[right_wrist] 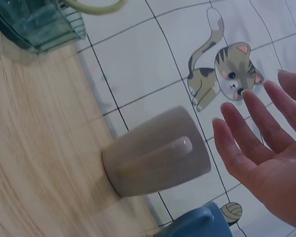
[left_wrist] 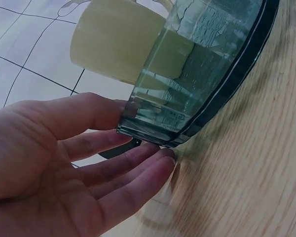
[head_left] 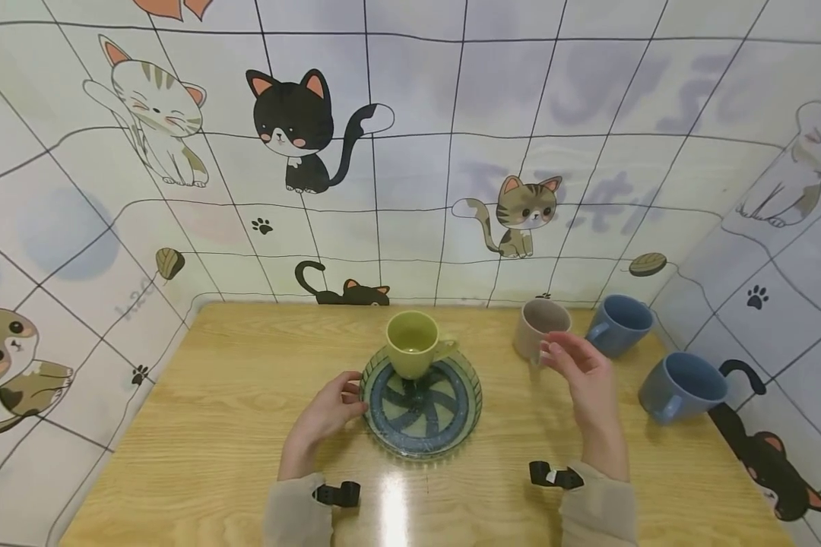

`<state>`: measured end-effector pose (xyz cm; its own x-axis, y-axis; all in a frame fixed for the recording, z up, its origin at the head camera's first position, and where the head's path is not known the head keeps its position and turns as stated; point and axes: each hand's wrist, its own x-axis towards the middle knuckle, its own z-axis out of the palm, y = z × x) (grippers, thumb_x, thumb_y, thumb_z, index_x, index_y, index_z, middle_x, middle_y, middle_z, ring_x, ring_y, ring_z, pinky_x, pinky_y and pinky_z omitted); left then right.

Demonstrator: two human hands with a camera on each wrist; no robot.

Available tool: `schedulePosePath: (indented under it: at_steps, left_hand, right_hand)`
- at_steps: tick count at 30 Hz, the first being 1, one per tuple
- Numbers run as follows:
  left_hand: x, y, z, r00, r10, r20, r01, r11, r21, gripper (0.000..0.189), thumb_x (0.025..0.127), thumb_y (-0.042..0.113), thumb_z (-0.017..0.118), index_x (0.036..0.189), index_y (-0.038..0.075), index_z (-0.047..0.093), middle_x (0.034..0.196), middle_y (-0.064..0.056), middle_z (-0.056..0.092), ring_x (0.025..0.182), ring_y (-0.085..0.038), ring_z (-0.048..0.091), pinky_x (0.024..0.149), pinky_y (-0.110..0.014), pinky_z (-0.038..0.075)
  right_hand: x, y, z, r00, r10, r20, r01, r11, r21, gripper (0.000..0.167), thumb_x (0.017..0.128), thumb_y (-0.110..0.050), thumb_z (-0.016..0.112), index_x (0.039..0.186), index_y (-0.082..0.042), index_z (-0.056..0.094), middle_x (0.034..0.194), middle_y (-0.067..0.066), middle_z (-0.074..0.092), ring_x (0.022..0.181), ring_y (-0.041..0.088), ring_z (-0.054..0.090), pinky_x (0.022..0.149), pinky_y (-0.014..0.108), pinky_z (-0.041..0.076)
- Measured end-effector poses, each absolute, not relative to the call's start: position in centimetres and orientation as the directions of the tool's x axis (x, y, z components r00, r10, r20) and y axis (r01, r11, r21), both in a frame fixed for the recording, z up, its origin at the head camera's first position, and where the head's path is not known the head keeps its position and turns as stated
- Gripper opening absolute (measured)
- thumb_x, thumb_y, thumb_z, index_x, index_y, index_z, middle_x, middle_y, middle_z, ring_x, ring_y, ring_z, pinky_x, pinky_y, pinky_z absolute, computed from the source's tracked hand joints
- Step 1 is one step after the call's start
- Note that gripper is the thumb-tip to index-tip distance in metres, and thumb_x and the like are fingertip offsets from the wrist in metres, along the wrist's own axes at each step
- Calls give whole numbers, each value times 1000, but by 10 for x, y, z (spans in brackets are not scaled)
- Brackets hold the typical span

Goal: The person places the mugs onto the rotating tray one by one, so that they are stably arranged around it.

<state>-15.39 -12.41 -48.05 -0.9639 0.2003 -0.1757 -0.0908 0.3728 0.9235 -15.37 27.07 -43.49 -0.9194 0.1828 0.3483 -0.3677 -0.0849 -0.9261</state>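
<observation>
A ribbed, greenish glass dish (head_left: 420, 444) with a dark swirl pattern sits at the middle of the table. Inside it, toward the back, a yellow-green mug (head_left: 412, 346) stands upright with its handle to the right. My left hand (head_left: 328, 410) holds the dish's left side, thumb and fingertips at the rim (left_wrist: 138, 118). The right hand (head_left: 586, 376) is raised in front of a beige-grey mug (head_left: 535, 334). Its fingers are spread and loosely bent, and nothing is in it. In the right wrist view a gap shows between those fingertips and the beige-grey mug (right_wrist: 158, 153).
Two blue mugs stand at the right of the table, one toward the back (head_left: 622, 323) and one nearer (head_left: 684, 387). A cat-printed tiled covering (head_left: 417, 167) rises behind the table (head_left: 246, 365) and along both sides.
</observation>
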Motion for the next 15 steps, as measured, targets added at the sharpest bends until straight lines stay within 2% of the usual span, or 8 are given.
schedulePosePath:
  at_steps: [9, 15]
  left_hand:
    - [-151, -124, -484, -963, 197, -186, -97, 392, 915, 54, 89, -1, 65, 139, -3, 46, 120, -20, 56, 108, -32, 58, 84, -44, 52]
    - [-154, -122, -483, -964, 204, -172, -80, 393, 916, 54, 88, -2, 65, 138, -4, 46, 118, -20, 57, 106, -31, 59, 83, -42, 53]
  right_hand:
    - [-153, 282, -446, -931, 257, 258, -267, -1, -964, 32, 94, -2, 64, 117, 19, 55, 104, 9, 70, 95, 15, 65, 80, 25, 55]
    - [-159, 285, -459, -932, 311, 186, -190, 18, -982, 31, 93, 2, 63, 118, 19, 55, 100, -2, 69, 89, 6, 64, 75, 20, 55]
